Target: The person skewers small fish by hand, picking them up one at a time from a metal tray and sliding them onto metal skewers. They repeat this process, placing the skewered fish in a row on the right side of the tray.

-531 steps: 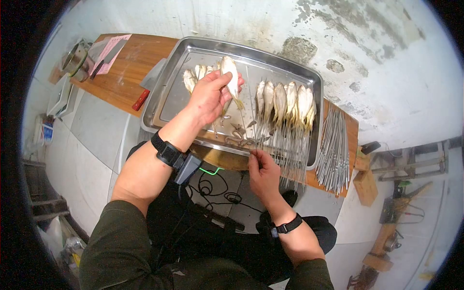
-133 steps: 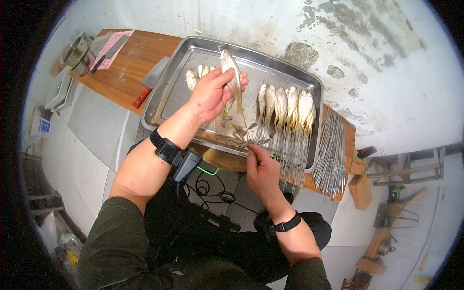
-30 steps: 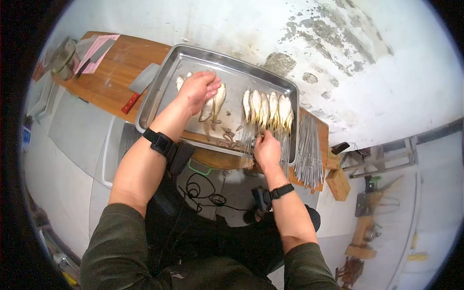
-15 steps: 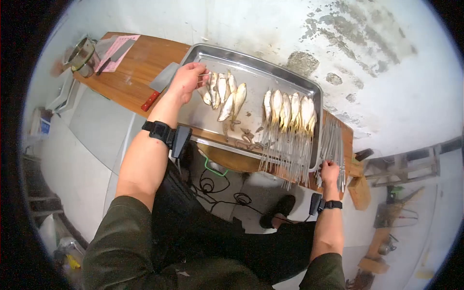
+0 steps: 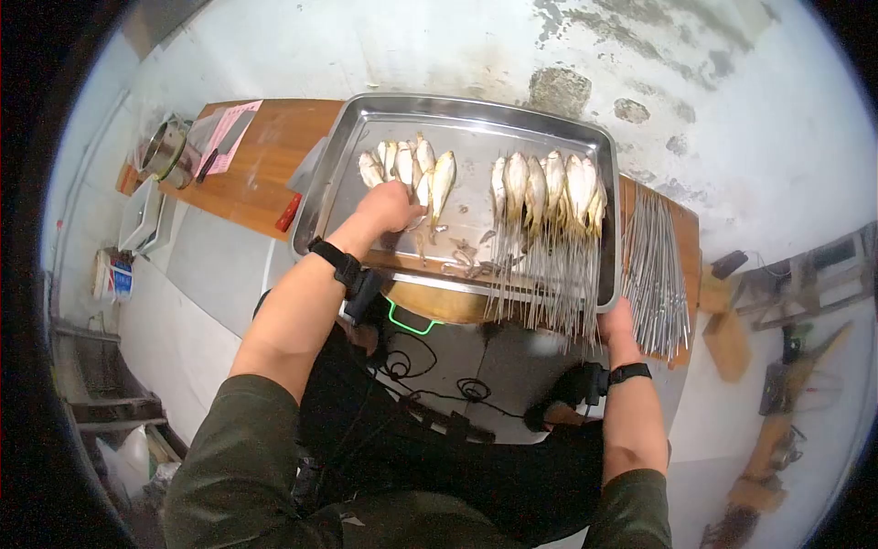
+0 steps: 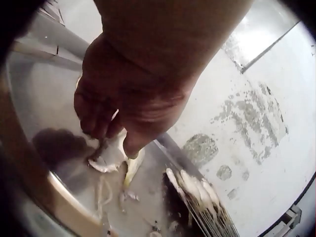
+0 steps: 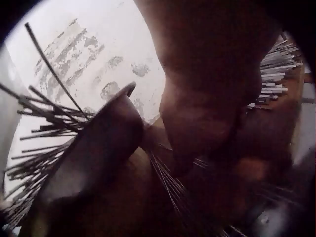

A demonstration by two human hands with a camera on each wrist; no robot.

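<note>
In the head view a metal tray (image 5: 480, 103) holds loose fish (image 5: 444, 178) on its left and a row of fish on skewers (image 5: 535, 188) on its right. My left hand (image 5: 391, 205) reaches down over the tail ends of the loose fish. In the left wrist view its curled thumb and fingers close around a fish (image 6: 116, 148), whose head end is hidden. My right hand (image 5: 616, 322) is low beside the tray's near right corner, next to a heap of loose metal skewers (image 5: 657, 274). Its fingers are hidden or dark in both views; I cannot tell what they hold.
A red-handled cleaver (image 5: 289, 211) lies partly behind the tray's left edge. Farther left on the wooden board (image 5: 285, 119) are a black-handled knife (image 5: 225, 146) and a metal pot (image 5: 171, 154). Fish scraps (image 5: 465, 258) lie near the tray's front.
A fish held with a skewer left my hands after the second frame. My right hand moved from the skewered row toward the loose skewers; my left hand came down onto the loose fish.
</note>
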